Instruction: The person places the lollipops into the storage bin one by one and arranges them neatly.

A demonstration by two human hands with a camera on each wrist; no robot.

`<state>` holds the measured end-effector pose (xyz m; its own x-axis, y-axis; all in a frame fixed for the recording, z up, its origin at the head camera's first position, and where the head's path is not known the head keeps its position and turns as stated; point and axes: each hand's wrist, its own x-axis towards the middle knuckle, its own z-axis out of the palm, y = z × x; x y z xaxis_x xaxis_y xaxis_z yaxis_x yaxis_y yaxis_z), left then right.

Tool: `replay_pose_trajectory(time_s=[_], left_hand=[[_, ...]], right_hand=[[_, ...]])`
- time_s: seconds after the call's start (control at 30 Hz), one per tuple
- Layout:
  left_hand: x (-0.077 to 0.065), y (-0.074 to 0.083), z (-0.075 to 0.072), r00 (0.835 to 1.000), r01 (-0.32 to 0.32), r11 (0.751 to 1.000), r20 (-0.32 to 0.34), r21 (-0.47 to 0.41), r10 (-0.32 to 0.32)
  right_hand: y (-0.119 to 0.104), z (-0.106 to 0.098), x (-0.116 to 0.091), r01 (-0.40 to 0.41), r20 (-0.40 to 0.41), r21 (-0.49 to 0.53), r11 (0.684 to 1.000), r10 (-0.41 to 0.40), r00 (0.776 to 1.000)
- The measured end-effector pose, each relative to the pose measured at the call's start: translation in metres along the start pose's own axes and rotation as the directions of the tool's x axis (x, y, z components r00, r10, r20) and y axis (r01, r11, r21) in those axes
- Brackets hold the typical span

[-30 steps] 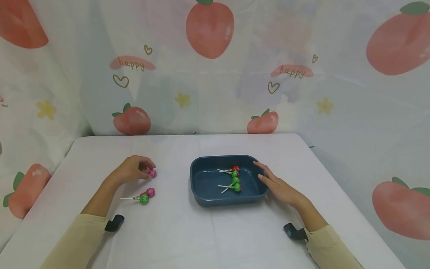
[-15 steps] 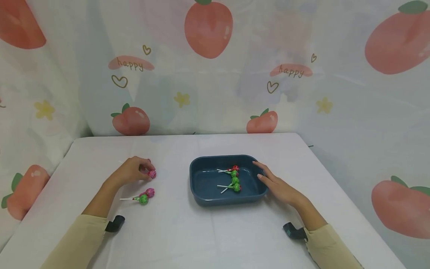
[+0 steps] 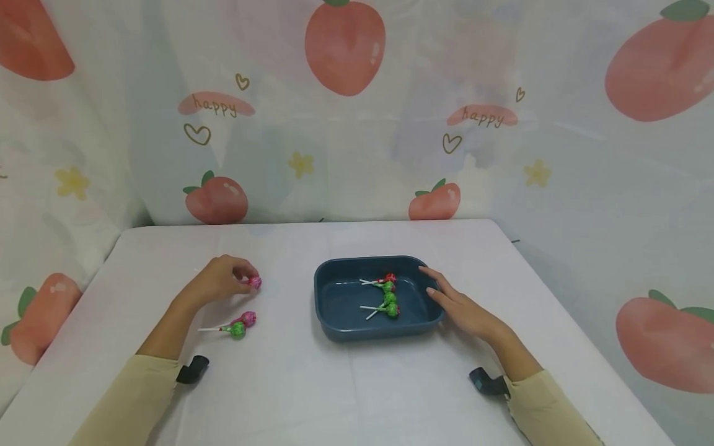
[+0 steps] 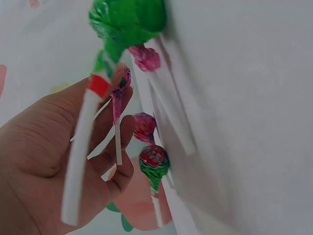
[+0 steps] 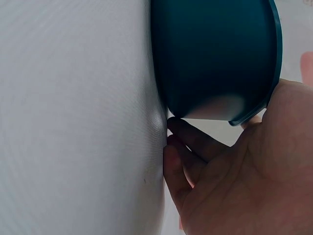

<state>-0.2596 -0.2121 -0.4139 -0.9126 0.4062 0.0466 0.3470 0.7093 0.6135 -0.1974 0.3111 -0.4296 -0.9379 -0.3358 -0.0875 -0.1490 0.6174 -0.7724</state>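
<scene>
In the head view my left hand pinches a pink-wrapped lollipop just over the left part of the table; its white stick hangs inside the hand in the left wrist view. Near that hand, a green lollipop and a pink lollipop lie together. Beyond the fingers, the left wrist view shows another pink lollipop and a green-and-red lollipop. My right hand rests extended fingers on the right rim of a dark blue rectangular dish; its lower fingers lie beside the outer wall in the right wrist view.
Inside the dish lie several lollipops, including a red lollipop and a green lollipop. A white cloth covers the table, and a printed curtain stands behind its far edge.
My left hand has taken hold of the pink lollipop and lifted it slightly. The right hand and the dish stay in place.
</scene>
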Motion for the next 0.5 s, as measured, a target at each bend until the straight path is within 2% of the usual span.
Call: replay_pose_trajectory(time_s=[0.17, 0.5], left_hand=[[0.004, 0.009, -0.002, 0.999, -0.026, 1.0, -0.025, 0.006, 0.026], [0.006, 0.035, 0.0, 0.995, -0.066, 0.997, -0.073, -0.038, 0.063]], right_hand=[[0.002, 0.0, -0.001, -0.01, -0.002, -0.007, 1.0, 0.01, 1.0], [0.001, -0.001, -0.002, -0.008, -0.004, -0.017, 1.0, 0.008, 1.0]])
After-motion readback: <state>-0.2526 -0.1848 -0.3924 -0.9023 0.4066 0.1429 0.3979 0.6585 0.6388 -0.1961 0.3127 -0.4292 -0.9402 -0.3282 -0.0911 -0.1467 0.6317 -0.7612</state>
